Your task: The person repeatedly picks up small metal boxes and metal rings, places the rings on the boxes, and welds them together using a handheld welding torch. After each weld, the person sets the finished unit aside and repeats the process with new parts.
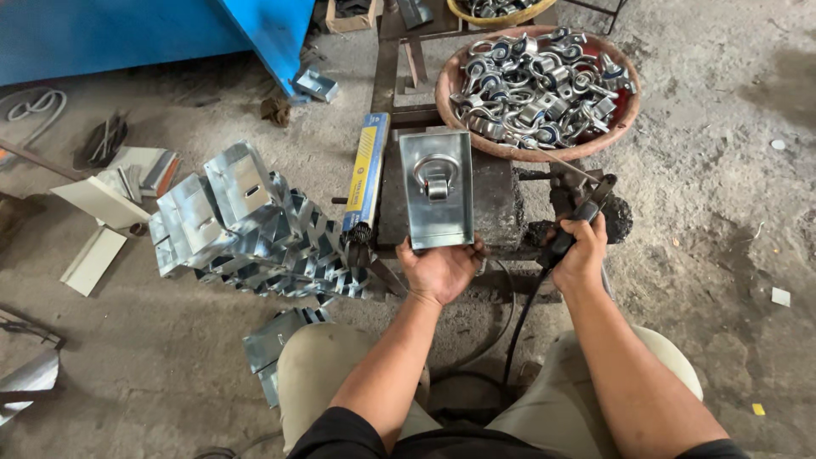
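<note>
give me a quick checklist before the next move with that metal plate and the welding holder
1. Left hand grips the near edge of the metal plate: ok.
2. Plate lies flat on the dark work block: ok.
3. Ring piece sits centred on the plate: ok.
4. Right hand holds the electrode holder, rod pointing up toward the bowl of ring parts: ok.
5. Rod tip on the ring piece: not ok, it is off to the right.
6. Hand protection: not ok, both hands bare.
</note>
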Motion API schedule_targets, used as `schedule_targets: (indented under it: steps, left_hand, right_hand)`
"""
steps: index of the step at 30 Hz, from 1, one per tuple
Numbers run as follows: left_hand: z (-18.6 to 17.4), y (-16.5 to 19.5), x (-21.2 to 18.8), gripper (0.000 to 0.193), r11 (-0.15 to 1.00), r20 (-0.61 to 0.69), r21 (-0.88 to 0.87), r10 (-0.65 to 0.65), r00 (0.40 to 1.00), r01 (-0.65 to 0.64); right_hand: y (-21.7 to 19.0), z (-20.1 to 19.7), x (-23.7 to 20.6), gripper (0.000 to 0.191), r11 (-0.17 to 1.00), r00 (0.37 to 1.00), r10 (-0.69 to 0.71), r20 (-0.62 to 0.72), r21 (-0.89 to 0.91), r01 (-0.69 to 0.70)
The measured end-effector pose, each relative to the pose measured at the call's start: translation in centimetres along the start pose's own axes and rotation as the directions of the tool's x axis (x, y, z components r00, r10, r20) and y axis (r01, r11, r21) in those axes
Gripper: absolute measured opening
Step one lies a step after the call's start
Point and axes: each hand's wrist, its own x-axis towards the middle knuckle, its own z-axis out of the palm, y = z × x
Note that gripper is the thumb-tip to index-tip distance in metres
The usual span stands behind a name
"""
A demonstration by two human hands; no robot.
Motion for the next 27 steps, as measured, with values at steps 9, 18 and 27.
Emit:
schedule_targets:
  steps: [9, 18, 27]
  left_hand:
    - [1.3, 11.7, 2.4, 0.117, -0.304, 0.159, 0.945, 0.121, 0.980, -0.116]
    - [5.4, 14.4, 5.6, 0.144, -0.939, -0.519, 0.307, -0.027, 0.854, 0.157]
    - [6.8, 13.5, 6.6, 0.118, -0.972, -0.596, 0.141, 0.067, 0.800, 0.186]
  right_hand:
    - [-0.2, -0.1, -0.1, 0.033, 0.999, 0.999, -0.036, 0.009, -0.014, 0.036]
    - [-1.3, 1.6, -2.1, 0.042, 0.793, 0.968, -0.178, 0.177, -0.557, 0.247]
    - [-3.5, 2.9, -5.5, 0.055, 0.469, 0.973, -0.057, 0.223, -0.854, 0.223]
